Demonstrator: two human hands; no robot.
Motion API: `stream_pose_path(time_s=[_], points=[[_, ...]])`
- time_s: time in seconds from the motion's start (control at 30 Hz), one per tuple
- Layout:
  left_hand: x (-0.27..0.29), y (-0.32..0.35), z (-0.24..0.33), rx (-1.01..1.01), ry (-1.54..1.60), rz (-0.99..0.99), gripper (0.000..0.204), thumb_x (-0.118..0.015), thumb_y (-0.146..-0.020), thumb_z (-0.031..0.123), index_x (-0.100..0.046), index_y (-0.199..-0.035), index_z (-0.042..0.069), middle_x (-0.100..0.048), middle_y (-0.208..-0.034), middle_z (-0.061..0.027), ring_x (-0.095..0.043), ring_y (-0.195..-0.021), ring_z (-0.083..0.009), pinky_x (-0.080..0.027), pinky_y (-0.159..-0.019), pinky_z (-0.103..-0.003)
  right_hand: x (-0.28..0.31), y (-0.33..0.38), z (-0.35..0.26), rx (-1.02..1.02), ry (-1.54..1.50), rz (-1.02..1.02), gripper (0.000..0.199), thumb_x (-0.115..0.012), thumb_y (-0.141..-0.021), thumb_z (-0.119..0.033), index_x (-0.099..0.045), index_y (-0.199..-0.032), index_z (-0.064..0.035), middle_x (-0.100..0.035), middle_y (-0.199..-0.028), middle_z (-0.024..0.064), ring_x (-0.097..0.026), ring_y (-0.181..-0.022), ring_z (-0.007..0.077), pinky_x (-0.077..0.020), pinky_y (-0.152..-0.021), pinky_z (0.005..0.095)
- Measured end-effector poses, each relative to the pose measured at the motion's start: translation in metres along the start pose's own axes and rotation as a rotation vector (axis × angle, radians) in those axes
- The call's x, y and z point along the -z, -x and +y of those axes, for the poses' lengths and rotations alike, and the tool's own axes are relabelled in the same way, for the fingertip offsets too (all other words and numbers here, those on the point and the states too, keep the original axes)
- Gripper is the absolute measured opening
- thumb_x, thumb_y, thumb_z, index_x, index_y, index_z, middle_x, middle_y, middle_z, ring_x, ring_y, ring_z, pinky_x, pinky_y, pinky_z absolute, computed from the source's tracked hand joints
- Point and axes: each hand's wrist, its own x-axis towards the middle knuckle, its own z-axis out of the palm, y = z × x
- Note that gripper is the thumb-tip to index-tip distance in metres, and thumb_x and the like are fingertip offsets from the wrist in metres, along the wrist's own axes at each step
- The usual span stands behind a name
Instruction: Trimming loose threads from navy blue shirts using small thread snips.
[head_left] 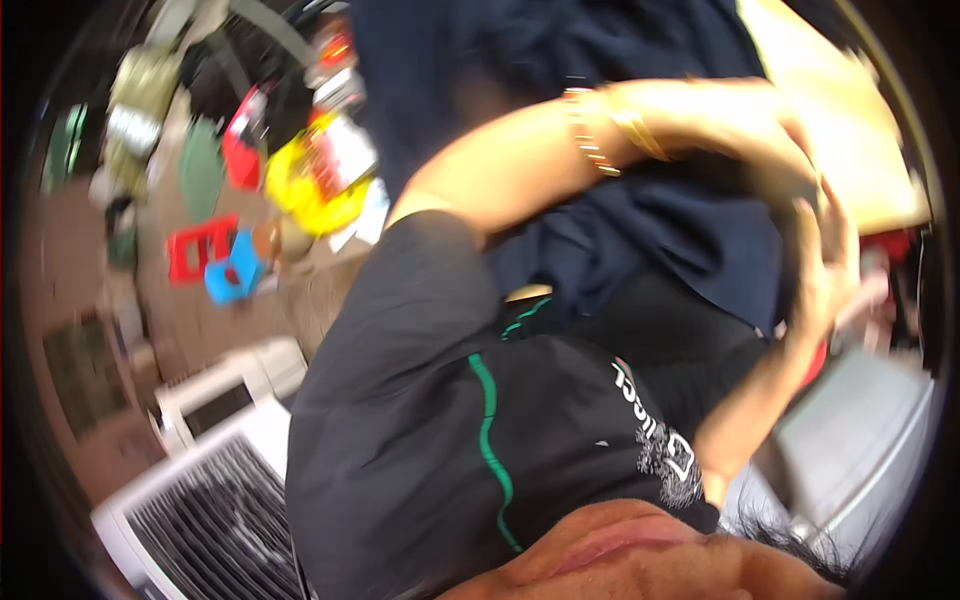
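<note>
Hands are both raised at the 2 to 3 o'clock side of the view, against a dark navy cloth [650,230] that fills the upper middle from 12 o'clock down to the centre. The left hand [790,150], on an arm that wears gold bangles [610,130] at the wrist, lies at the cloth's upper right edge. It is blurred and partly covered, so I cannot tell whether it grips or lies flat. The right hand [825,270] comes up from 4 o'clock. Its fingers [832,225] stand long and fairly straight, spread wide against the cloth's right edge rather than closed round it.

A black shirt with green piping [480,430] covers the lower centre.

Floor clutter lies at 10 o'clock, well apart from the hands: a red plastic stool [200,245], a blue stool [232,268] just beside it, and a yellow bag [310,185] toward 11 o'clock. A white grilled unit [200,510] sits at 7 o'clock. A grey-white casing [850,440] shows at 4 o'clock, and a pale yellow surface [850,130] lies behind the hands at 2 o'clock.
</note>
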Motion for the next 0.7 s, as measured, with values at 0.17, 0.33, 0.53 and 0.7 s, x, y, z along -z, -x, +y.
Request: stream_pose_path(time_s=[0.17,0.33,0.53,0.7], points=[[0.014,0.018,0.028,0.100,-0.527,0.025,0.032,-0.064,-0.088,0.032,-0.075,-0.110,0.012,-0.074,-0.101,-0.0110,-0.068,-0.098,-0.0285,-0.052,-0.087,-0.039,0.025,-0.018,0.025,0.099,0.115,-0.030,0.010,-0.068,-0.092,0.001,-0.066,-0.100,0.0053,-0.063,-0.097,-0.0004,-0.055,-0.084,0.0075,-0.0455,-0.078,0.0208],[0.037,0.017,0.025,0.086,-0.666,0.126,0.033,-0.065,-0.087,0.034,-0.075,-0.111,0.013,-0.074,-0.101,-0.0109,-0.068,-0.099,-0.0278,-0.052,-0.088,-0.037,0.073,-0.046,0.023,0.111,0.066,-0.006,0.012,-0.065,-0.096,-0.005,-0.070,-0.106,-0.0020,-0.063,-0.088,-0.0059,-0.042,-0.066,-0.0011,-0.0274,-0.057,0.0161],[0.049,0.004,-0.003,-0.023,-0.482,0.073,0.042,-0.065,-0.091,0.038,-0.072,-0.111,0.002,-0.073,-0.106,-0.0157,-0.069,-0.100,-0.0277,-0.052,-0.090,-0.037,0.079,-0.059,0.061,-0.051,0.251,0.018,0.023,-0.063,-0.095,-0.002,-0.067,-0.116,0.0051,-0.069,-0.106,0.0057,-0.062,-0.094,0.0114,-0.0487,-0.089,0.0234],[0.068,0.024,0.022,-0.038,-0.153,0.051,0.022,-0.064,-0.094,0.017,-0.069,-0.096,-0.005,-0.068,-0.081,-0.0050,-0.059,-0.077,-0.0110,-0.049,-0.072,-0.026,0.010,-0.047,-0.010,0.152,0.415,-0.044,0.040,-0.076,-0.088,-0.018,-0.066,-0.124,-0.0063,-0.069,-0.113,0.0081,-0.063,-0.107,0.0172,-0.0466,-0.097,0.0302]])
